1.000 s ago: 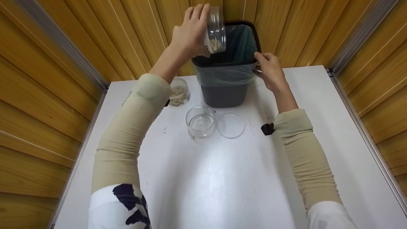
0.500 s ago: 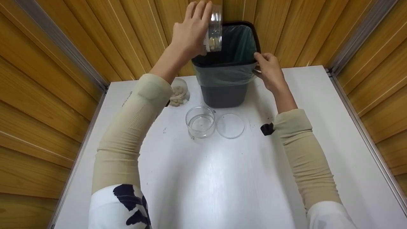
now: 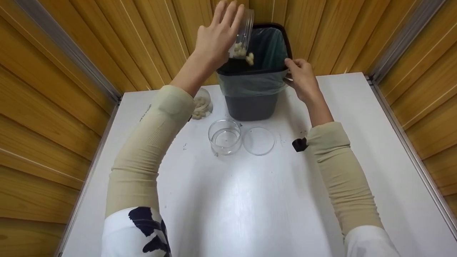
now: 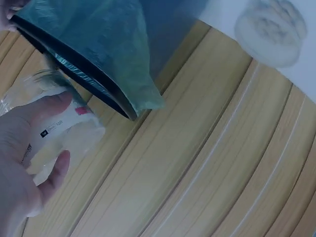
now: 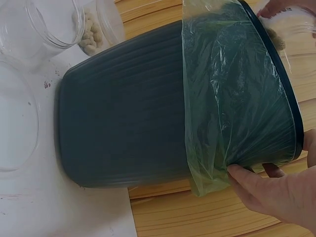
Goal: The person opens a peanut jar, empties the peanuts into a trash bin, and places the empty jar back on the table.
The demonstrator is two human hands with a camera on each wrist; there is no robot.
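My left hand (image 3: pixel 216 43) grips a clear jar (image 3: pixel 246 26) with a white label (image 4: pixel 61 118), tipped on its side over the bin's mouth. Pale peanut-like pieces (image 3: pixel 250 59) spill from its lower edge, with more inside. Below stands a dark grey bin (image 3: pixel 252 107), its green plastic liner (image 5: pixel 222 94) folded over the black rim. At the bin's right side, my right hand (image 3: pixel 303 78) holds the rim and liner between thumb and fingers. The bottom of the bin's inside is hidden.
A round clear container (image 3: pixel 204 93) holding similar pale pieces stands left of the bin. In front are a clear round bowl (image 3: pixel 225 150) and a flat clear disc (image 3: pixel 259 142), side by side on the white table (image 3: pixel 242 200). Wood-panelled walls (image 3: pixel 328 39) enclose the back and sides.
My left hand has shifted slightly right and tilted the jar further down. Pieces that were inside the jar now drop out toward the bin. The right hand stays on the rim.
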